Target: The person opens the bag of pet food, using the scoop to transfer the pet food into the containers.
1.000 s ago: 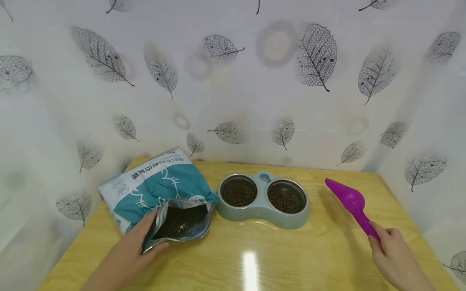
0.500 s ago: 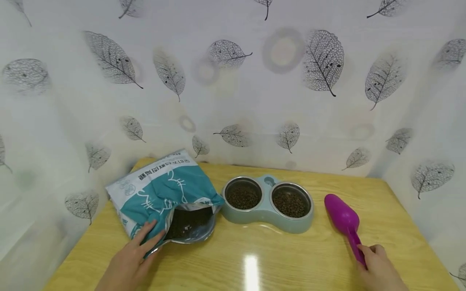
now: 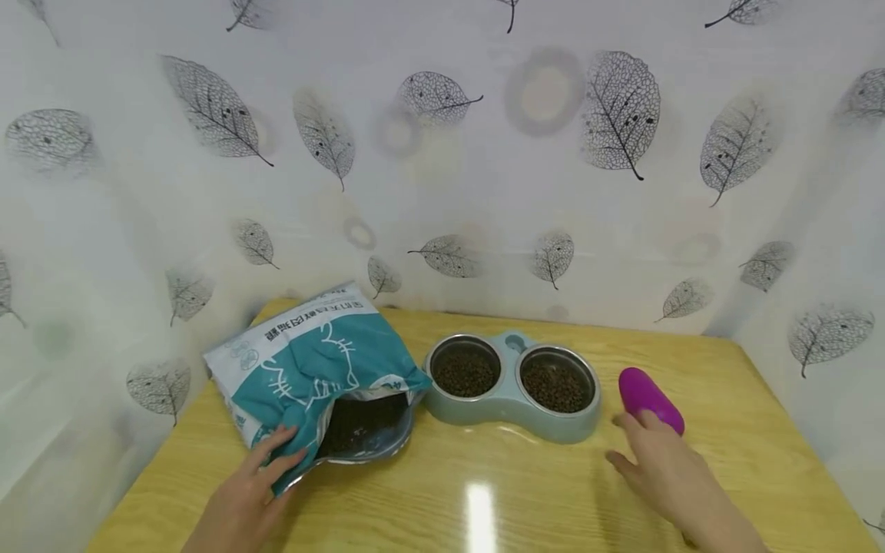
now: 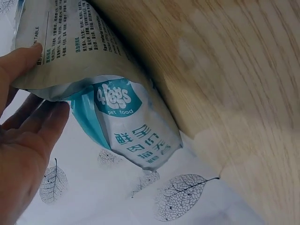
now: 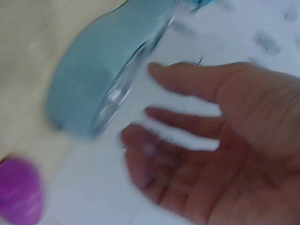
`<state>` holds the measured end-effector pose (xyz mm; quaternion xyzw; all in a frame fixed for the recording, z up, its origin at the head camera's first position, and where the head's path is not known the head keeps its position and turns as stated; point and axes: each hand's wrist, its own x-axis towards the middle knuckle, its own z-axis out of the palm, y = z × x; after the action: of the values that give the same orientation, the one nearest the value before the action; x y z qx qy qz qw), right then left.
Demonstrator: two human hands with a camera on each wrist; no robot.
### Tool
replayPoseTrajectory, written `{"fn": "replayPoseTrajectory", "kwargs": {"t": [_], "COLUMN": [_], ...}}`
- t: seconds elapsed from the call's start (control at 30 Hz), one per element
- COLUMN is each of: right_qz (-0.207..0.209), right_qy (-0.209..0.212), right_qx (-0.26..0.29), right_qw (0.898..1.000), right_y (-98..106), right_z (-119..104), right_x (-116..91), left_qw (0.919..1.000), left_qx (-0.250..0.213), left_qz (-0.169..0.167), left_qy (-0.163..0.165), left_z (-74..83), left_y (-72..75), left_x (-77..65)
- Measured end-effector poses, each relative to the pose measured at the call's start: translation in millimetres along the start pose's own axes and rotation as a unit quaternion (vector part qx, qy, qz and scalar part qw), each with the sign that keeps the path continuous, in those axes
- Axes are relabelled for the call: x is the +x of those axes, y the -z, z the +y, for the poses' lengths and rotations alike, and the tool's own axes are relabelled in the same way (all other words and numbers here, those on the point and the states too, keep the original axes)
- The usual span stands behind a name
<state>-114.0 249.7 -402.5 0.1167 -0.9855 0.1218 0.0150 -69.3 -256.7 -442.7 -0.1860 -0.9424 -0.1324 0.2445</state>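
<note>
A teal and white pet food bag [image 3: 325, 361] lies on its side at the left of the table, its torn mouth showing dark kibble inside. My left hand [image 3: 242, 488] grips the bag's near edge; in the left wrist view the thumb [image 4: 23, 61] lies on one face and the fingers on the other. A purple scoop [image 3: 646, 395] lies on the table at the right, its handle hidden. Over that handle hovers my right hand [image 3: 667, 468], fingers parted and holding nothing. In the right wrist view, the palm [image 5: 225, 164] is bare.
Left of the scoop stands a pale blue double pet bowl stand [image 3: 512, 395]. Both steel bowls, the left bowl [image 3: 465, 399] and the right bowl [image 3: 560, 411], contain brown kibble. A leaf-printed white curtain [image 3: 442, 184] hangs behind the wooden table [image 3: 525, 499].
My right hand has lowered the purple scoop onto the table, let go of it and moved left and forward. The left hand has shifted its fingers slightly on the bag's edge.
</note>
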Motion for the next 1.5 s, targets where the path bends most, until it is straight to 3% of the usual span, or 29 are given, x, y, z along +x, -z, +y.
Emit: {"fn": "replayPoseTrajectory", "kwargs": {"t": [0.07,0.13,0.23,0.33,0.43,0.57,0.77,0.87,0.97,1.07,1.2,1.33,1.4,1.5], "right_qz": [0.053,0.079,0.096,0.123,0.144,0.146,0.115,0.085,0.055,0.0,-0.051,-0.05,-0.049,-0.036], "right_qy": [0.109,0.211,0.322,0.39,0.43,0.436,0.418,0.428,0.442,0.427,0.386,0.377,0.373,0.357], "right_qx": [0.0,-0.009,-0.027,-0.086,-0.158,-0.223,-0.296,-0.29,-0.231,-0.133,-0.036,0.028,0.054,0.077], "right_qw": [0.993,0.974,0.941,0.908,0.877,0.859,0.851,0.852,0.865,0.894,0.92,0.924,0.925,0.93], "right_y": [1.5,-2.0,-12.4,-25.5,-39.7,-51.2,-53.0,-49.8,-41.3,-21.5,26.2,83.3,103.9,118.1], "right_z": [-37.1,-71.3,-113.3,-141.8,-158.3,-172.2,-187.7,-189.3,-186.1,-185.4,-197.0,-216.9,-226.2,-238.2], "right_x": [27.0,54.5,91.7,115.4,125.4,129.2,142.3,151.8,161.0,170.1,190.1,220.3,236.3,255.9], "left_qw": [0.9999,0.9997,0.9987,0.9978,0.9975,0.9977,0.9978,0.997,0.9953,0.9939,0.987,0.9764,0.9759,0.9815], "left_qx": [0.009,0.013,0.021,0.03,0.032,0.037,0.058,0.058,0.067,0.062,0.031,0.026,0.024,0.013], "left_qz": [0.01,0.021,0.041,0.043,0.032,0.025,0.012,0.023,0.041,0.07,0.14,0.203,0.211,0.191], "left_qy": [0.001,0.0,-0.019,-0.041,-0.054,-0.052,-0.028,-0.046,-0.058,-0.059,-0.072,-0.069,-0.053,0.005], "left_z": [1.8,2.9,0.6,-1.9,-1.7,2.3,5.1,3.0,1.9,2.7,1.2,-13.8,-28.9,-55.6], "left_y": [3.3,6.1,6.9,6.7,6.3,7.3,12.7,15.4,22.0,38.0,75.4,117.0,131.4,140.7], "left_x": [1.0,2.3,2.3,-0.5,-4.1,-5.6,-1.2,-0.8,1.9,12.1,40.6,80.3,99.8,123.3]}}
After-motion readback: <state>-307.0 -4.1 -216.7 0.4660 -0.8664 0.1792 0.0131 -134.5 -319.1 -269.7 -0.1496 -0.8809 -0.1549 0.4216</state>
